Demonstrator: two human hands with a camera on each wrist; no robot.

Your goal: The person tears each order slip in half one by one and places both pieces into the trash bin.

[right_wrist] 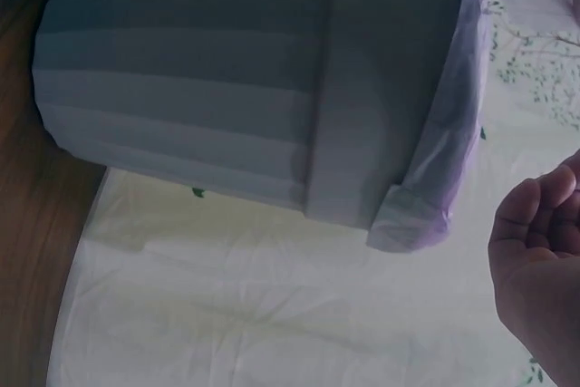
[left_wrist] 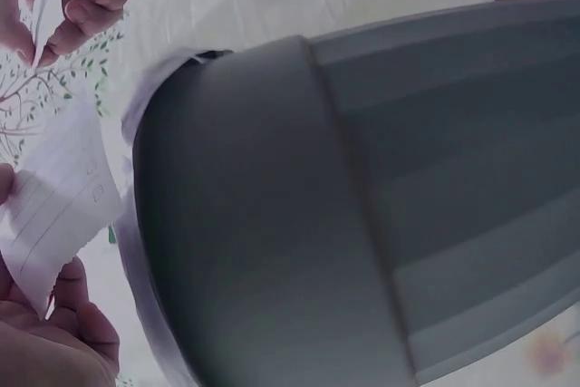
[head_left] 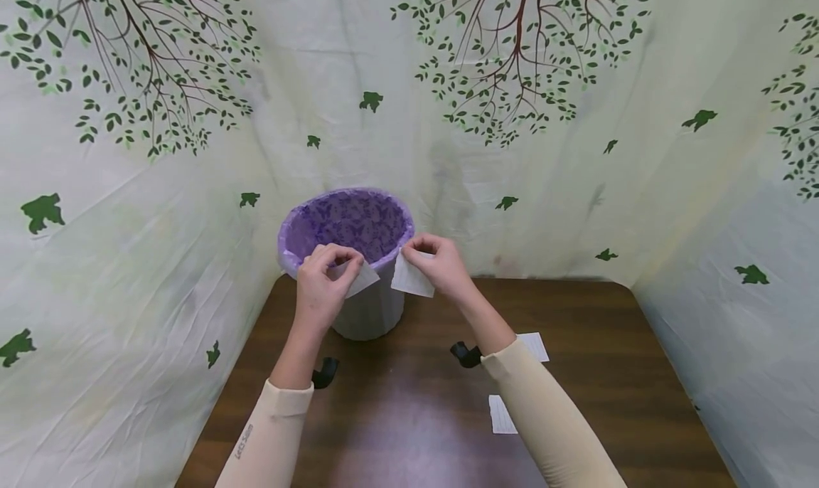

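My left hand (head_left: 323,278) pinches a white piece of paper (head_left: 362,279) between thumb and fingers. In the left wrist view this piece (left_wrist: 63,197) shows ruled lines, small written marks and a ragged edge. Opposite it, my right hand (head_left: 441,267) pinches a second paper piece (head_left: 411,277), which hangs down from the fingertips. The two pieces are apart. Both hands are in front of the near rim of a grey trash bin (head_left: 367,316), lined with a purple patterned bag (head_left: 358,221). In the right wrist view, my right hand (right_wrist: 544,242) shows curled fingers.
Two more white paper pieces lie on the brown wooden table (head_left: 595,374): one (head_left: 534,346) beyond my right sleeve, another (head_left: 502,415) partly behind it. Black wrist mounts (head_left: 466,354) stick out from both wrists. A leaf-printed cloth (head_left: 448,154) surrounds the table's back and sides.
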